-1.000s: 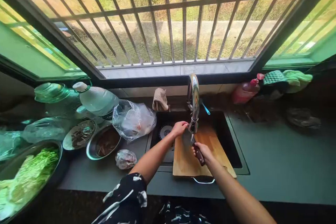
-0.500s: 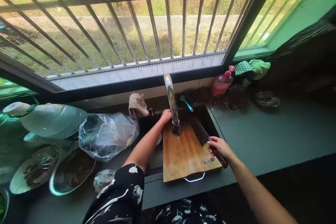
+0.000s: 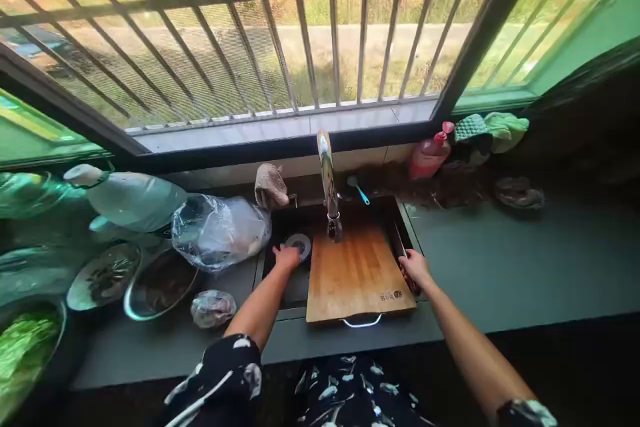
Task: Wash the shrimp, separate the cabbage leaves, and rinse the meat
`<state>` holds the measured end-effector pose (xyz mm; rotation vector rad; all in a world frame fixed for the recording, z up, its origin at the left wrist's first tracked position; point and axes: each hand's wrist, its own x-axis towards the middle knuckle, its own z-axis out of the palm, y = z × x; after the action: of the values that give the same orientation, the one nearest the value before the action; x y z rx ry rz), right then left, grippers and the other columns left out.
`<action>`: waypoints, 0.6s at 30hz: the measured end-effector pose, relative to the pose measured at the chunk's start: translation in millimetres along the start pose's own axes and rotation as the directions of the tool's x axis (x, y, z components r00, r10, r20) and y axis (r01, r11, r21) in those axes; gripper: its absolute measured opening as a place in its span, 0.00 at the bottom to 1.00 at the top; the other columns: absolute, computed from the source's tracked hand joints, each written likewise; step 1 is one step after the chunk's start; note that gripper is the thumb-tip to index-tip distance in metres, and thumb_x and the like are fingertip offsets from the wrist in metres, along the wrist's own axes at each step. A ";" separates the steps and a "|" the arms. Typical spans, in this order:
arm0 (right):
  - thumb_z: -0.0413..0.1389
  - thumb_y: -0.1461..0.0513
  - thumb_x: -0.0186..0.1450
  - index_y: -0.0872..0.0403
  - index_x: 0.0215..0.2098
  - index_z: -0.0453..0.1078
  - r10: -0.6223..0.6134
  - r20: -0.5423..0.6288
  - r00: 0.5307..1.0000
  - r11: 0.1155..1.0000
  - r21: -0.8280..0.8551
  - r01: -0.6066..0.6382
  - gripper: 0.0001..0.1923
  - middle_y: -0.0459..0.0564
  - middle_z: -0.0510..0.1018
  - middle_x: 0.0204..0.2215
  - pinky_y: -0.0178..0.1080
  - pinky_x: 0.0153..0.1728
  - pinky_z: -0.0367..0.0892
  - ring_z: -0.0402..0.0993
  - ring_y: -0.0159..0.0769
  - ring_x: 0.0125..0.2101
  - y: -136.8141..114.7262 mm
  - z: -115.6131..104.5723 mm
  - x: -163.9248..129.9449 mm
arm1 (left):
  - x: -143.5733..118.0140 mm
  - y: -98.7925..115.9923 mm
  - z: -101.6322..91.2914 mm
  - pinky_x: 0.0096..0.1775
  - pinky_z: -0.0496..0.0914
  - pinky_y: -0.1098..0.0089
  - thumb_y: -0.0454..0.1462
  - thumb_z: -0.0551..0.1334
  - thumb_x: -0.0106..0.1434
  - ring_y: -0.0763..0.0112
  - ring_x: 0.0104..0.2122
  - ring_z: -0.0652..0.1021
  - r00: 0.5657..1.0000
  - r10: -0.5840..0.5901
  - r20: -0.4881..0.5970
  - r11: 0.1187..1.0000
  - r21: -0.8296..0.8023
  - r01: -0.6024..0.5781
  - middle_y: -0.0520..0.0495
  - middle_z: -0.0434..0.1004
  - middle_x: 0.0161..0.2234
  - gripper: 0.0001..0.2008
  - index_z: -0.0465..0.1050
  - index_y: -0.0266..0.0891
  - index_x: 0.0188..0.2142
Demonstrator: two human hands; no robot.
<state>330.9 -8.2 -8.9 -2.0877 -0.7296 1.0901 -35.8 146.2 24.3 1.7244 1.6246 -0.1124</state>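
Note:
My right hand [image 3: 416, 268] is wrapped around the handle of a cleaver [image 3: 401, 240], whose blade appears nearly edge-on at the right side of the sink. A wooden cutting board [image 3: 357, 273] lies across the sink [image 3: 295, 289], under the faucet. To the left of the board, my left hand [image 3: 287, 257] reaches over the sink opening with its fingers apart. It is beside a round whitish dish-like thing [image 3: 299, 245] in the sink, and I cannot tell whether it touches it. The chrome faucet [image 3: 327, 177] rises behind the board.
On the left are a clear plastic bag [image 3: 220, 233], a large bottle [image 3: 137, 199], a metal bowl [image 3: 131, 303], a small wrapped bundle [image 3: 213, 309] and leafy greens [image 3: 25, 347]. Behind the sink lie a cloth [image 3: 271, 185] and a blue-handled brush [image 3: 361, 192]. A red soap bottle [image 3: 429, 155] stands right.
My left hand has moved from behind the faucet down to the sink's left part. The cleaver has shifted from over the board to its right side and turned edge-on. The view has shifted slightly.

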 end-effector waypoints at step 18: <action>0.51 0.59 0.60 0.60 0.52 0.66 -0.166 0.119 0.979 0.925 -0.325 0.197 0.24 0.42 0.71 0.15 0.33 0.21 0.62 0.67 0.31 0.16 24.6 -15.2 -18.4 | -161.8 60.2 212.8 0.45 0.61 0.60 0.44 0.55 0.67 0.64 0.37 0.77 0.820 0.561 0.118 0.710 0.441 -0.549 0.43 0.80 0.32 0.14 0.73 0.36 0.35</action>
<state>338.9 -41.3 -12.3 -2.2038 -1.2016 1.0156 75.8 -101.2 -13.9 2.5290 1.0627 -0.1914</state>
